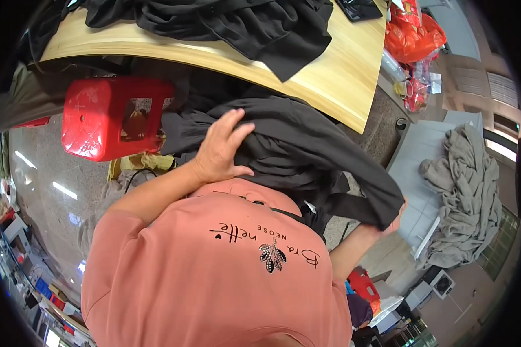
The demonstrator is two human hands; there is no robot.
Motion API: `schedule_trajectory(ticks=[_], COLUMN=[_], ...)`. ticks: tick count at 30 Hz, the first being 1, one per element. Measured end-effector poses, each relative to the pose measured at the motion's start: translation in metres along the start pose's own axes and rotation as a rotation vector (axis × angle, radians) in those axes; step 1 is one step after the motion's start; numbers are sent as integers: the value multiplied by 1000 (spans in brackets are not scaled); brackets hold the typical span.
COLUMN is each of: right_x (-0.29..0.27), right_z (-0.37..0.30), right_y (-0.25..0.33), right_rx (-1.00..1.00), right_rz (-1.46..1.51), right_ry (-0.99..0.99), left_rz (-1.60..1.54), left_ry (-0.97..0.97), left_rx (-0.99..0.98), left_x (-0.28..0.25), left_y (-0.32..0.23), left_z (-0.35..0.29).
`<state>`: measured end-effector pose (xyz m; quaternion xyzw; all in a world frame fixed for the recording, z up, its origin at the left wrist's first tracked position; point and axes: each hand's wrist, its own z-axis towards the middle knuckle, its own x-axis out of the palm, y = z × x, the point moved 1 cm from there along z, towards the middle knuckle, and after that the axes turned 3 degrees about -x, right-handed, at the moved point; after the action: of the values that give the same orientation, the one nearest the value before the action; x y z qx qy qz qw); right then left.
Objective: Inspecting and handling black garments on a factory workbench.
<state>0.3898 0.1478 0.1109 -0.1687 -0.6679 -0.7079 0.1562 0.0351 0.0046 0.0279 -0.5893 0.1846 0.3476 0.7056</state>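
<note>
A black garment [272, 124] lies bunched across my lap, below the table edge; its exact kind is hard to make out. My left hand [223, 144] rests on the left part of the cloth, thumb and fingers spread apart. On the right, a long sleeve-like part of the garment stretches out to my right hand [395, 224], which grips its end. The cloth covers most of the right fingers. More black clothing [243, 26] is heaped on the wooden table [347, 75] in front of me, with one corner hanging over the edge.
A red plastic stool [90, 118] stands to the left, partly under the table. At the right, grey cloth [466, 194] is piled on a light surface [408, 168]. Red plastic bags [414, 37] sit beyond the table's right end. A dark phone-like object [359, 8] lies on the table.
</note>
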Motion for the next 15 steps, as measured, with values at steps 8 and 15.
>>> schedule_trajectory(ticks=[8, 15], right_x=[94, 209], right_z=[4, -15], right_y=[-49, -148], right_rx=[-658, -483], right_rz=[-1393, -1554], right_ry=[330, 1103], left_rz=[97, 78], left_ry=[128, 239], left_rx=[167, -64], left_x=[37, 21], left_y=[27, 14], left_z=[-18, -16])
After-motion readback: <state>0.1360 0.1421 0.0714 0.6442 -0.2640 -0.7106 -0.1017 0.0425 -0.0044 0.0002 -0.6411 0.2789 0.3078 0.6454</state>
